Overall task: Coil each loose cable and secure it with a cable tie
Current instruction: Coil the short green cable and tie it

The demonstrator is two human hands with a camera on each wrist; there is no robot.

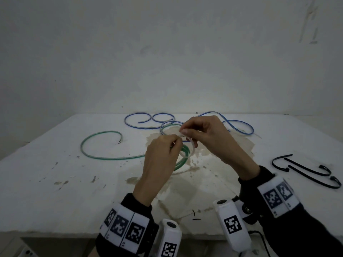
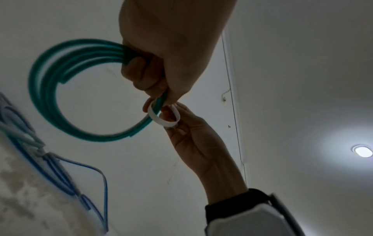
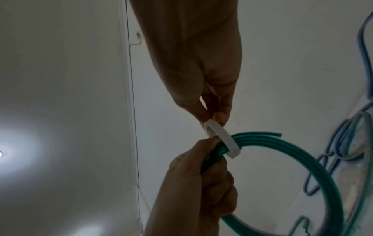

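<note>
A green cable is wound into a coil (image 2: pixel 40 95) that my left hand (image 2: pixel 161 95) grips in a fist, lifted off the table. A white cable tie (image 2: pixel 161 121) loops around the coil's strands right beside that fist. My right hand (image 3: pixel 214 118) pinches the top of the white tie (image 3: pixel 226 140) between thumb and fingertips, above the coil (image 3: pixel 302 159). In the head view both hands meet over the middle of the table, left hand (image 1: pixel 175 140) and right hand (image 1: pixel 183 131) nearly touching, with the tie (image 1: pixel 192 145) and part of the coil (image 1: pixel 185 153) showing below them.
A long green cable (image 1: pixel 96 156) curves across the stained white table (image 1: pixel 55 182) to the left. A loose blue cable (image 1: pixel 239 127) sprawls along the back edge by the wall. Several black cable ties (image 1: pixel 308 171) lie at the right.
</note>
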